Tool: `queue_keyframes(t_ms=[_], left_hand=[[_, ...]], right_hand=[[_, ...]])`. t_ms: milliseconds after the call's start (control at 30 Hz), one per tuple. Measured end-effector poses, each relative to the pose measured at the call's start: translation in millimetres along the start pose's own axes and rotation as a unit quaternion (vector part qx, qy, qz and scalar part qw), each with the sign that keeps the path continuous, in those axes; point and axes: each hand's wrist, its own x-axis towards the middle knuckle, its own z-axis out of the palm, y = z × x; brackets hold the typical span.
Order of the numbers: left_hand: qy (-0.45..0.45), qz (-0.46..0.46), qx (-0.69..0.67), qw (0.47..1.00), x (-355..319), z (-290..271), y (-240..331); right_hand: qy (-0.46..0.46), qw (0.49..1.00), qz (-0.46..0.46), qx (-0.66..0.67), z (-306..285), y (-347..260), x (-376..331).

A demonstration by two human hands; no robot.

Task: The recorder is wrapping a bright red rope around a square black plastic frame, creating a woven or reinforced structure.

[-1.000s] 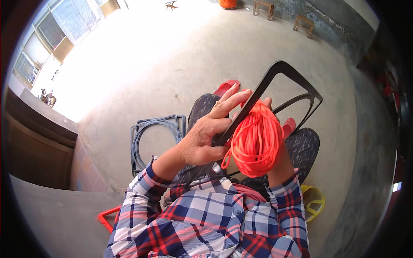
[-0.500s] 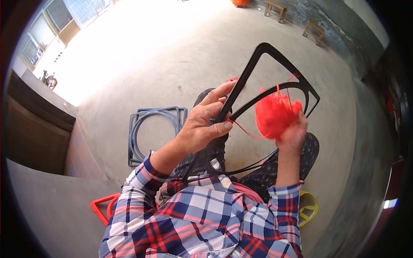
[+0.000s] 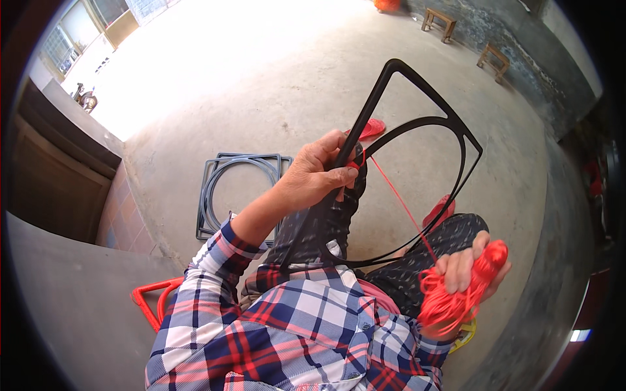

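My left hand (image 3: 321, 173) grips one side of a black square frame (image 3: 373, 99) with a round ring inside it. The frame stands tilted, its lower corner against my lap. Under my left thumb, a few turns of red cord sit where the ring meets the frame's side. From there a taut red strand (image 3: 403, 204) runs down to my right hand (image 3: 464, 266). Closed round a loose red cord bundle (image 3: 490, 259), that hand is low at the right, near my knee. Loops of the bundle hang below the fingers.
Grey-blue frames (image 3: 207, 195) of the same shape lie stacked on the floor at left. A red frame (image 3: 149, 305) is beside my left elbow, and something yellow (image 3: 464, 337) by my right forearm. Two wooden stools (image 3: 439, 23) stand along the far right wall.
My right hand has come down and right with the cord bundle, out from behind the ring, and the strand is now straight. My left hand still holds the frame, almost in place.
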Motion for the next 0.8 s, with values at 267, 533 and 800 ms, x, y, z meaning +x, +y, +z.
queue_keyframes(t_ms=[267, 533, 800], left_hand=[[0.051, -0.001, 0.002, 0.999, 3, 0, -1], [0.06, -0.033, 0.035, 0.997, 2, 14, -3], [0.012, 0.182, 0.314, 0.932, 13, 40, 16]], right_hand=[[0.093, 0.989, 0.052, 0.107, -42, 2, 3], [0.211, 0.972, 0.045, 0.097, -49, 10, 40], [0.069, 0.968, 0.056, -0.233, 15, 24, 100]])
